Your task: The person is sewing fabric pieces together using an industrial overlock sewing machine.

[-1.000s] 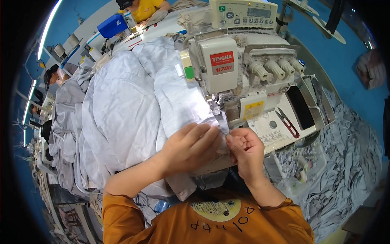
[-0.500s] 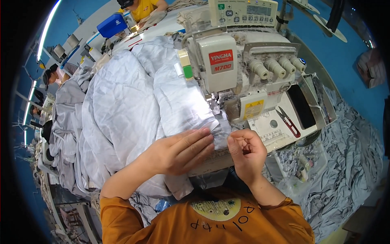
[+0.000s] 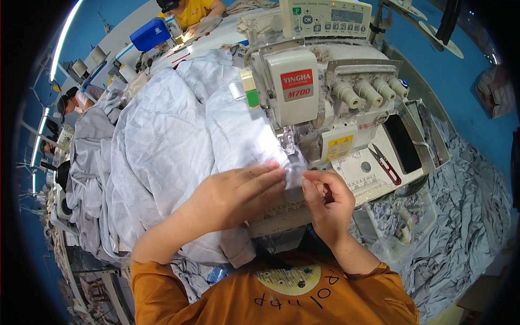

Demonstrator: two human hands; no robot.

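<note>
Light grey-blue fabric [image 3: 162, 130] lies in a large rumpled heap to the left of a white overlock sewing machine [image 3: 292, 97]. One end of it runs under the presser foot [image 3: 287, 140], which a lamp lights brightly. My left hand [image 3: 235, 192] rests on the fabric just in front of the foot, its fingers stretched out side by side. Close to its fingertips, my right hand [image 3: 329, 203] pinches the fabric's edge between thumb and forefinger, the other fingers curled in. The left palm and the cloth beneath it are hidden.
Red-handled thread snips [image 3: 385, 165] and a black phone [image 3: 401, 142] lie on the machine's right side. Below stands a clear bin [image 3: 401, 222] of scraps. Grey cloth [image 3: 460, 233] is piled at right. Another person [image 3: 192, 12] sews at the far table.
The fabric's end has drawn in toward the presser foot and shows less between my hands. My left hand has shifted slightly; the right stays nearly in place.
</note>
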